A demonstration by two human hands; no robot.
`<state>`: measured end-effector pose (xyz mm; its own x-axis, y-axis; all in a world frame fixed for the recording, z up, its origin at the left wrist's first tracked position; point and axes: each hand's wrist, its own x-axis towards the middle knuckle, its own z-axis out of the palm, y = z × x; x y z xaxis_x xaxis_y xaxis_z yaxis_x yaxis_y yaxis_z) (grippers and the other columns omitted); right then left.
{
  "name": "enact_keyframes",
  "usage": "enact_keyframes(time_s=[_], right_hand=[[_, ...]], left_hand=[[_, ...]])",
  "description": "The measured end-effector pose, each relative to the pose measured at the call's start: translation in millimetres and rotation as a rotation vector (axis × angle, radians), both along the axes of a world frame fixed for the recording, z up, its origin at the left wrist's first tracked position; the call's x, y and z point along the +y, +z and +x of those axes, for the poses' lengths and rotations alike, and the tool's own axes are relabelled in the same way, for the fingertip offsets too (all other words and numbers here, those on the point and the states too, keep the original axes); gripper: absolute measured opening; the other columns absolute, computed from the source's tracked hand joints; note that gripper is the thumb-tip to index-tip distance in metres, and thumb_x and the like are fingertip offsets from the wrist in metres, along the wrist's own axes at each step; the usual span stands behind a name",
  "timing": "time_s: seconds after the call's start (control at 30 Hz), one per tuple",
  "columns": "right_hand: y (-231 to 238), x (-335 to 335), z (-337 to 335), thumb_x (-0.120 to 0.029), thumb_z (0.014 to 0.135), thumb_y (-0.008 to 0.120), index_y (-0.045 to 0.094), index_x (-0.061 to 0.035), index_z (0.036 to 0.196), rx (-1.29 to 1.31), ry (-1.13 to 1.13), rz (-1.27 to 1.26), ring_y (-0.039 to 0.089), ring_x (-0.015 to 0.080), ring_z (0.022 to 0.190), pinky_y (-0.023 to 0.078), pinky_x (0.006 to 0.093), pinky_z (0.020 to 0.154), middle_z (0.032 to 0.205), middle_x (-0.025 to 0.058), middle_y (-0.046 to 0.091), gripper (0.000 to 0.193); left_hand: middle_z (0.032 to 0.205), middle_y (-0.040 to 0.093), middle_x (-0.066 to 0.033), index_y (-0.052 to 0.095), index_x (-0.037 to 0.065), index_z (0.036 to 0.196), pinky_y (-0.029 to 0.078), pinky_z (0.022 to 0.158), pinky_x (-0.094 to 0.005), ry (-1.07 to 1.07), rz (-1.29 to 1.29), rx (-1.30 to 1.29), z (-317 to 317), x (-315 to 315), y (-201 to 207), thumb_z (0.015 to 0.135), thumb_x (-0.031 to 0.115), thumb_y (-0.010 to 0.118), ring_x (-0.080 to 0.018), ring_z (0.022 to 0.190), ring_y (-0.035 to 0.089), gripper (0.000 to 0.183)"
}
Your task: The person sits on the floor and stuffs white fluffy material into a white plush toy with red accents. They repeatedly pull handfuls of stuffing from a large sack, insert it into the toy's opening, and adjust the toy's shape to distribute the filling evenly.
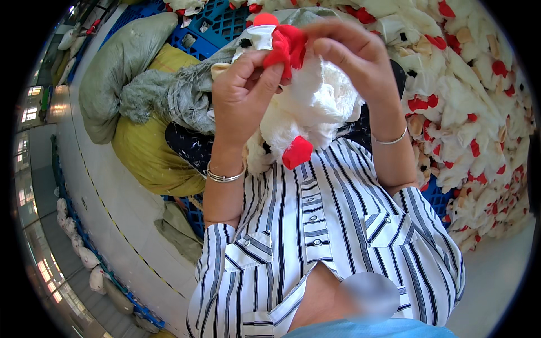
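Observation:
In front of my chest, my left hand [246, 90] is closed, pinching a crumpled red fabric piece [289, 52] between thumb and fingers. The red piece is at the edge of a white plush toy skin [327, 93], which hangs over my lap. Lower on the plush is another red patch [297, 152]. My right hand [356, 55] is curled just right of the red piece, index finger reaching toward it. Its upper fingers are smeared by motion, and anything small between them cannot be made out.
A large heap of white plush skins with red parts [451, 112] rises on the right. On the left sit a grey-green sack [121, 73], a yellow sack [152, 149] and grey cloth [169, 96]. Blue plastic pallets [217, 19] show behind. A striped floor line [121, 231] runs along the left.

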<state>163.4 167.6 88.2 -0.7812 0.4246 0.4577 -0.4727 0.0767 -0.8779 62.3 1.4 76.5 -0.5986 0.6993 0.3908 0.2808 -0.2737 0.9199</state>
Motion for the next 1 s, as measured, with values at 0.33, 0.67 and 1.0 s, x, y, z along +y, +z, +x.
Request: enact_keyframes(time_s=[0.33,0.67,1.0], right_hand=[[28,49,16,-0.012,0.088,0.066,0.058,-0.0027,0.104,-0.150,0.005,0.479,0.053,0.0085,0.090,0.043,0.0230,0.077,0.100,0.0013,0.059,0.020],[95,7,11,-0.008,0.078,0.064,0.061,0.0000,0.096,-0.289,-0.059,0.975,0.063,0.0270,0.064,0.050,0.0342,0.061,0.075,0.0147,0.064,0.020],[80,39,-2,-0.001,0.074,0.055,0.061,0.0035,0.081,-0.438,-0.203,0.823,0.059,0.0243,0.059,0.049,0.0331,0.059,0.067,0.0148,0.061,0.010]], left_hand=[[0.067,0.063,0.0011,0.069,0.001,0.108,0.043,0.052,-0.0178,0.275,0.076,0.170,-33,-12,31,0.098,0.014,0.059,-0.0027,0.059,0.056,0.020],[0.071,0.062,0.0032,0.070,0.000,0.103,0.042,0.053,-0.0172,0.275,0.063,0.380,-30,-5,48,0.096,0.012,0.062,-0.0019,0.060,0.053,0.015],[0.121,0.057,-0.0132,0.044,0.005,0.133,0.049,0.085,-0.0331,0.175,-0.470,0.435,1,-35,-57,0.074,0.018,0.081,-0.0202,0.109,0.058,0.071]])
